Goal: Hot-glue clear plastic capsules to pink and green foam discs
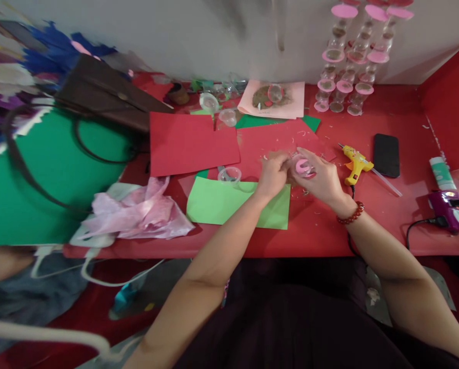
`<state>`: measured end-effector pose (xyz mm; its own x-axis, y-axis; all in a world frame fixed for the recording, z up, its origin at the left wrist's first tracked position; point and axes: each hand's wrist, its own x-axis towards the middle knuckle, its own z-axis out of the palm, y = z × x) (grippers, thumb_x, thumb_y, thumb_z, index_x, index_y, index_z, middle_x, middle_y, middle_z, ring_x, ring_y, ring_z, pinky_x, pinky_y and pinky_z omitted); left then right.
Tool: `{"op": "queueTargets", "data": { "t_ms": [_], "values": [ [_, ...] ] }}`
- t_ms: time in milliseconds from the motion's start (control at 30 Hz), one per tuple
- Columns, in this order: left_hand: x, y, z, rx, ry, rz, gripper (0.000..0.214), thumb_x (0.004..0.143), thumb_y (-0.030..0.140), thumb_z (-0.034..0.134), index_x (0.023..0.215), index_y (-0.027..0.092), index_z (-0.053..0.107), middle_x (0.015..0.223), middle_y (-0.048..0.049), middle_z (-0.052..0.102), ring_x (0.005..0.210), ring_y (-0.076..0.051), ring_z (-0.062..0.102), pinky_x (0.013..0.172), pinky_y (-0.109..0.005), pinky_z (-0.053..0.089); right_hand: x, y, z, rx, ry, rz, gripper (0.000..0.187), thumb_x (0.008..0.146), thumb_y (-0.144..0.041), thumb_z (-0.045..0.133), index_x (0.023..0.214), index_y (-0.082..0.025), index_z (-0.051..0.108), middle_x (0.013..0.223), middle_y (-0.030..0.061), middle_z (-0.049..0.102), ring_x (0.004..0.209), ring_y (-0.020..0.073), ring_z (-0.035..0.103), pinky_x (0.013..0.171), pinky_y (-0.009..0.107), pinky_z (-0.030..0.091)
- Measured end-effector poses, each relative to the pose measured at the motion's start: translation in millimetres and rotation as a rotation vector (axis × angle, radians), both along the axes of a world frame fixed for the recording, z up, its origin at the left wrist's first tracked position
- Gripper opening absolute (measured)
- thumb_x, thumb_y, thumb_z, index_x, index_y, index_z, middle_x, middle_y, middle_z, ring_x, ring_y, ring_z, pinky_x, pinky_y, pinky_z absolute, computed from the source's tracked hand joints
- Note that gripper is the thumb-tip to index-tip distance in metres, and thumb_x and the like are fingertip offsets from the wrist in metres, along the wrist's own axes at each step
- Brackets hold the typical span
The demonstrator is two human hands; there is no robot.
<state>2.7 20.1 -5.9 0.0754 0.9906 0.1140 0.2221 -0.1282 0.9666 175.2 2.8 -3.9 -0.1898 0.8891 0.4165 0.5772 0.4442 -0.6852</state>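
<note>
My right hand (323, 179) curls round a small clear plastic cup (295, 163) that has a pink paper piece (303, 167) at its end. Thumb and fingers of my left hand (273, 175) are pinched together at the cup's left side. What lies between those fingertips is too small and blurred to make out. Beneath both hands is a red sheet of card (260, 146) with thin paper scraps on it. A yellow glue gun (355, 163) with a clear glue stick lies to the right of my right hand. Another clear cup (230, 175) sits by a light green sheet (221, 205).
Stacked clear cups with pink discs (343, 87) stand at the back right. A black phone (386, 155) and a purple power socket (450, 211) lie right, with cables. On the left are a pink plastic bag (144, 212), a dark handbag (102, 92) and part of another person's arm (6, 264).
</note>
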Motion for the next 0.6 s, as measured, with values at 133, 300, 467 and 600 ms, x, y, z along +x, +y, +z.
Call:
{"op": "queueTargets", "data": {
  "t_ms": [133,300,467,600],
  "values": [
    [-0.3,1.0,3.4,0.01,-0.014,-0.022,0.033,0.095,0.017,0.062,0.064,0.021,0.052,0.069,0.0007,0.051,0.071,-0.017,0.047,0.074,-0.03,0.037,-0.9,0.7,5.4,-0.076,0.111,0.039,0.056,0.082,-0.034,0.077,0.137,-0.025,0.067,0.124,0.0072,0.08,0.091,0.0199,0.077,0.083,0.036,0.066],
    [2.1,0.6,3.1,-0.062,-0.146,-0.045,0.035,0.096,0.019,0.062,0.064,0.02,0.049,0.068,0.0013,0.046,0.068,-0.015,0.044,0.068,-0.027,0.039,-1.1,2.2,4.5,-0.174,0.206,0.018,0.058,0.077,-0.039,0.082,0.129,-0.024,0.062,0.105,0.004,0.08,0.074,0.0164,0.073,0.069,0.033,0.061],
    [4.8,-2.0,7.2,-0.226,-0.284,-0.053,0.038,0.098,0.021,0.059,0.063,0.021,0.044,0.063,0.0036,0.039,0.057,-0.012,0.036,0.06,-0.025,0.034,-0.9,4.3,0.8,-0.21,0.279,0.038,0.054,0.077,-0.04,0.08,0.124,-0.025,0.059,0.104,0.0036,0.078,0.077,0.0165,0.073,0.068,0.031,0.06],
    [-0.2,-1.7,12.0,-0.062,-0.034,-0.031,0.035,0.095,0.018,0.064,0.062,0.021,0.051,0.062,0.0016,0.046,0.064,-0.016,0.044,0.069,-0.03,0.034,-2.4,1.2,4.9,-0.111,0.188,0.017,0.044,0.079,-0.036,0.077,0.119,-0.025,0.062,0.109,0.0055,0.08,0.084,0.0186,0.075,0.074,0.033,0.061]
  ]
}}
